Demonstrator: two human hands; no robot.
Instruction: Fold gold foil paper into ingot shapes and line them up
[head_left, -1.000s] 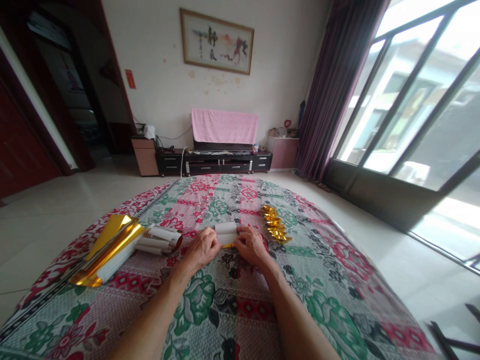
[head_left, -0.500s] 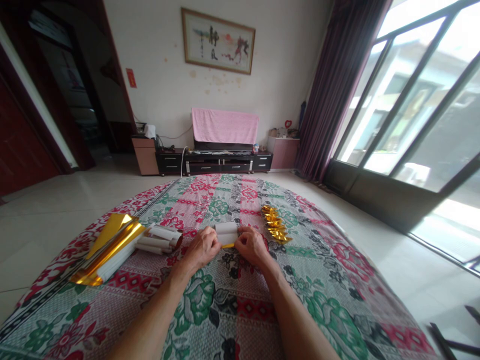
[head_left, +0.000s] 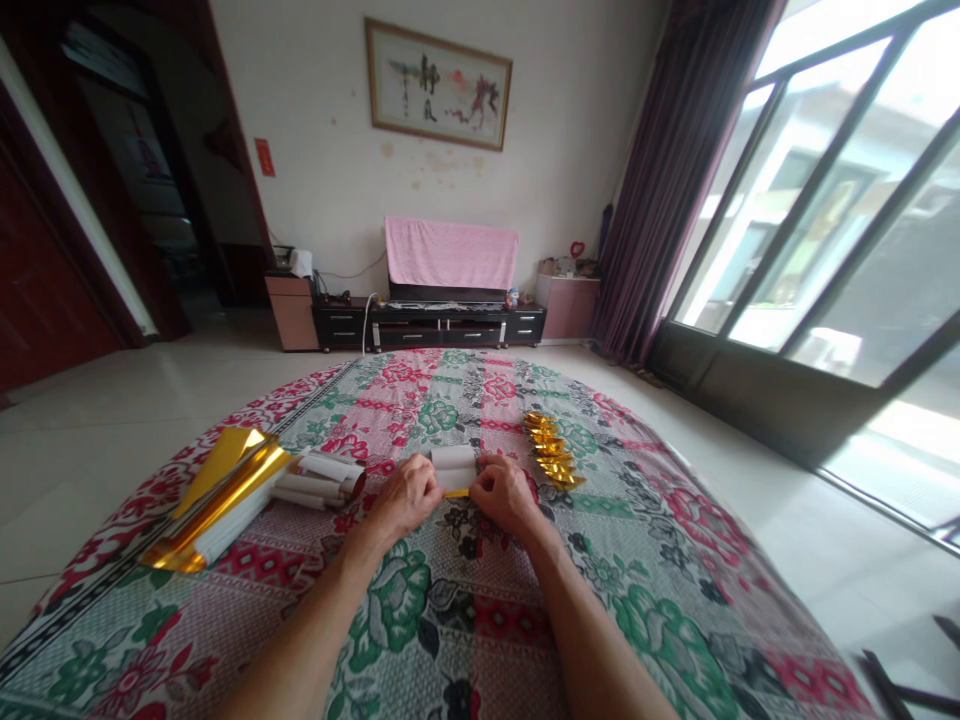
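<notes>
Between my two hands lies a small white paper [head_left: 454, 458] with a thin gold edge along its near side. My left hand [head_left: 411, 492] is closed on the paper's left end, fingers curled. At the right end my right hand [head_left: 506, 490] pinches the same paper. Just to the right of it, a row of folded gold foil pieces [head_left: 553, 450] rests on the patterned cloth. Over on the left are gold foil sheets [head_left: 232, 490], partly rolled, and beside them several white paper rolls [head_left: 319, 478].
A floral cloth [head_left: 435, 410] covers the round table. Beyond it stand a low black cabinet [head_left: 442, 330] and a screen under a pink cloth [head_left: 450, 252]. Large windows [head_left: 825, 220] and a dark curtain [head_left: 667, 180] are on the right.
</notes>
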